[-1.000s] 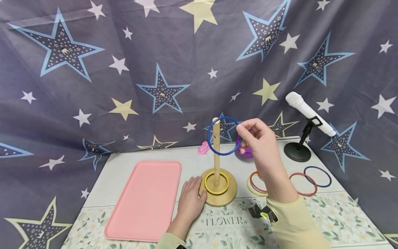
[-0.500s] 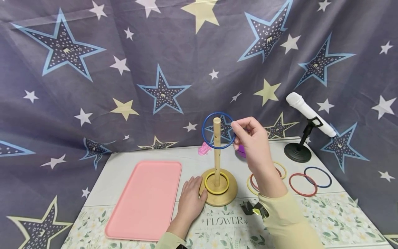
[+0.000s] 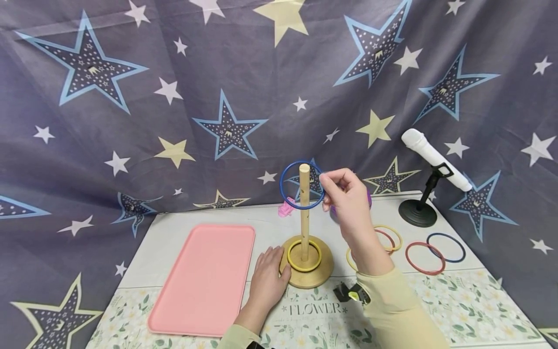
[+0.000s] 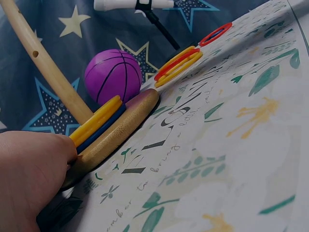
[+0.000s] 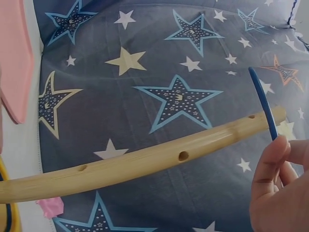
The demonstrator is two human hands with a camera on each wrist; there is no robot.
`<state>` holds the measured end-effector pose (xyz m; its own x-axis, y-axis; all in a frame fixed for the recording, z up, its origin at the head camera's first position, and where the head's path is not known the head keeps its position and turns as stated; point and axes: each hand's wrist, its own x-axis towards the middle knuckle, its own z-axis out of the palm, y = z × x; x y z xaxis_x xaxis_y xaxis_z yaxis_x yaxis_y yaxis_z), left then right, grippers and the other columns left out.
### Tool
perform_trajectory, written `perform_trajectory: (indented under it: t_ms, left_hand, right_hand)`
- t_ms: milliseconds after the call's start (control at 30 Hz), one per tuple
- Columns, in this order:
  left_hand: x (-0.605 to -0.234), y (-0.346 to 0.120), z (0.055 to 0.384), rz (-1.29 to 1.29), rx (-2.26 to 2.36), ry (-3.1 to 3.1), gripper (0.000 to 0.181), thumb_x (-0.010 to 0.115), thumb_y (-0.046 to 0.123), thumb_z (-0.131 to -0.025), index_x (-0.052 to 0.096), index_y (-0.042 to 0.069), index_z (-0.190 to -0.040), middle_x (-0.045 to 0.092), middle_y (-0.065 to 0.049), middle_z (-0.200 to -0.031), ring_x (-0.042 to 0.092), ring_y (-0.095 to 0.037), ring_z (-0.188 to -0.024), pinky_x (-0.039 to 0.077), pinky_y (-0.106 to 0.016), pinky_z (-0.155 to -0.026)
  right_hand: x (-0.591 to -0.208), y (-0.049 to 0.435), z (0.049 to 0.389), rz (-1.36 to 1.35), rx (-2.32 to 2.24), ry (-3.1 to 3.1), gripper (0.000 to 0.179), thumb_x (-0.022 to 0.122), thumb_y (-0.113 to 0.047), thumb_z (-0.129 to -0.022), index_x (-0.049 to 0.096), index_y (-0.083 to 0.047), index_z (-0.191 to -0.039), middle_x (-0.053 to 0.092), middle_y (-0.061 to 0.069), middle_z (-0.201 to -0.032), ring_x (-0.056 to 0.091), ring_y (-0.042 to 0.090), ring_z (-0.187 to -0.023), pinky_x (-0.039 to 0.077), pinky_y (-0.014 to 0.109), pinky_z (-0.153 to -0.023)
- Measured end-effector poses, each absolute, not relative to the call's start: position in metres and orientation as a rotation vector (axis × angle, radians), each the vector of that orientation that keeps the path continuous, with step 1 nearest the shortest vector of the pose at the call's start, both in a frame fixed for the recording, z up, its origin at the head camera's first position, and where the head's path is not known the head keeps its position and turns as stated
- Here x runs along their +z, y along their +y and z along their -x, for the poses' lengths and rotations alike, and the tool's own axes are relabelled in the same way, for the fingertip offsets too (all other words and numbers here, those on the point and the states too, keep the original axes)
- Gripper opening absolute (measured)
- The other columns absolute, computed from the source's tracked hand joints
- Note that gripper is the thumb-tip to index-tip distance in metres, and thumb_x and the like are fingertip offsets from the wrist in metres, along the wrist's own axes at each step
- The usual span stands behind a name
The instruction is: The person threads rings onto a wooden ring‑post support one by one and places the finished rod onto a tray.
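Note:
In the head view my right hand (image 3: 348,206) pinches a blue ring (image 3: 281,186) between thumb and fingers. The ring is tilted and appears to circle the top of a wooden post (image 3: 304,220); in the right wrist view the post's tip shows past the ring. My left hand (image 3: 267,278) rests on the left edge of the round wooden base (image 3: 322,271), fingers mostly straight. A yellow ring (image 3: 304,270) lies on the base around the post. Beneath it, in the left wrist view, sits another blue ring (image 4: 102,126).
Left stands a pink tray (image 3: 202,281). Behind are a small pink object (image 3: 285,208) and a purple ball (image 4: 113,77). At right lie loose rings, including a red ring (image 3: 429,274) and a blue ring (image 3: 464,252), before a white microphone (image 3: 436,157) on a black stand.
My right hand has carried the blue ring left, from beside the post to its top, then slightly down. My left hand has stayed on the base.

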<state>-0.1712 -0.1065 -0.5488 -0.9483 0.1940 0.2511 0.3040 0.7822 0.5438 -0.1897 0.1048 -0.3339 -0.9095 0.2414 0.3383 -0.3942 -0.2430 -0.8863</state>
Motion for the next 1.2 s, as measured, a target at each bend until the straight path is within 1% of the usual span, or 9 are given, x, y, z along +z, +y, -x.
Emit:
perform_trajectory:
  t_ms: [100,333,533,767,867,1000,1200]
  left_hand:
    - [-0.549,-0.106,0.171,0.393,-0.899,-2.793,0.056,0.069,0.020,-0.105,0.059,-0.005,-0.154,0.060,-0.022,-0.158,0.044,-0.041,-0.157,0.025,-0.058,-0.134]
    - [-0.548,-0.106,0.171,0.398,-0.911,-2.781,0.056,0.069,0.019,-0.105,0.059,-0.005,-0.154,0.060,-0.023,-0.157,0.044,-0.043,-0.156,0.025,-0.059,-0.134]
    - [-0.549,-0.106,0.170,0.406,-0.896,-2.782,0.056,0.069,0.020,-0.104,0.059,-0.005,-0.154,0.060,-0.023,-0.156,0.045,-0.043,-0.156,0.026,-0.059,-0.133]
    - [-0.549,-0.106,0.172,0.416,-0.879,-2.782,0.056,0.069,0.022,-0.105,0.059,-0.004,-0.155,0.060,-0.022,-0.157,0.045,-0.042,-0.156,0.026,-0.059,-0.133]
    - [-0.550,-0.105,0.172,0.418,-0.873,-2.782,0.056,0.069,0.022,-0.106,0.059,-0.004,-0.154,0.060,-0.022,-0.157,0.045,-0.042,-0.156,0.026,-0.059,-0.133]
    - [-0.550,-0.105,0.172,0.420,-0.871,-2.776,0.056,0.069,0.021,-0.105,0.059,-0.005,-0.154,0.060,-0.023,-0.156,0.046,-0.043,-0.155,0.026,-0.059,-0.133]
    - [-0.550,-0.106,0.172,0.432,-0.863,-2.759,0.055,0.069,0.019,-0.104,0.060,-0.006,-0.152,0.061,-0.024,-0.155,0.047,-0.044,-0.154,0.028,-0.061,-0.132]
  right_hand:
    - [-0.339,0.104,0.192,-0.158,2.201,-1.626,0.011,0.073,0.000,-0.104,0.071,-0.008,-0.098,0.063,0.002,-0.080,0.054,0.010,-0.056,0.052,0.019,-0.047]
    - [-0.348,0.104,0.194,-0.118,2.206,-1.662,0.007,0.075,-0.002,-0.104,0.070,-0.005,-0.101,0.062,0.002,-0.080,0.055,0.009,-0.056,0.053,0.020,-0.048]
    - [-0.356,0.105,0.195,-0.076,2.217,-1.692,0.007,0.075,-0.003,-0.104,0.069,-0.004,-0.102,0.061,0.002,-0.080,0.054,0.009,-0.057,0.053,0.020,-0.049]
    - [-0.368,0.107,0.197,-0.034,2.220,-1.723,0.008,0.074,-0.003,-0.105,0.069,-0.007,-0.100,0.062,0.002,-0.082,0.054,0.010,-0.058,0.052,0.020,-0.049]
    - [-0.374,0.108,0.197,-0.006,2.215,-1.748,0.007,0.075,-0.005,-0.105,0.069,-0.002,-0.104,0.061,0.002,-0.082,0.054,0.010,-0.058,0.053,0.019,-0.050]
    - [-0.383,0.110,0.198,0.030,2.210,-1.776,0.016,0.076,-0.008,-0.105,0.067,0.005,-0.109,0.060,0.002,-0.083,0.055,0.009,-0.059,0.053,0.019,-0.050]
    - [-0.396,0.112,0.198,0.058,2.224,-1.794,0.014,0.075,-0.007,-0.106,0.067,0.004,-0.107,0.060,0.002,-0.081,0.054,0.009,-0.059,0.053,0.019,-0.050]
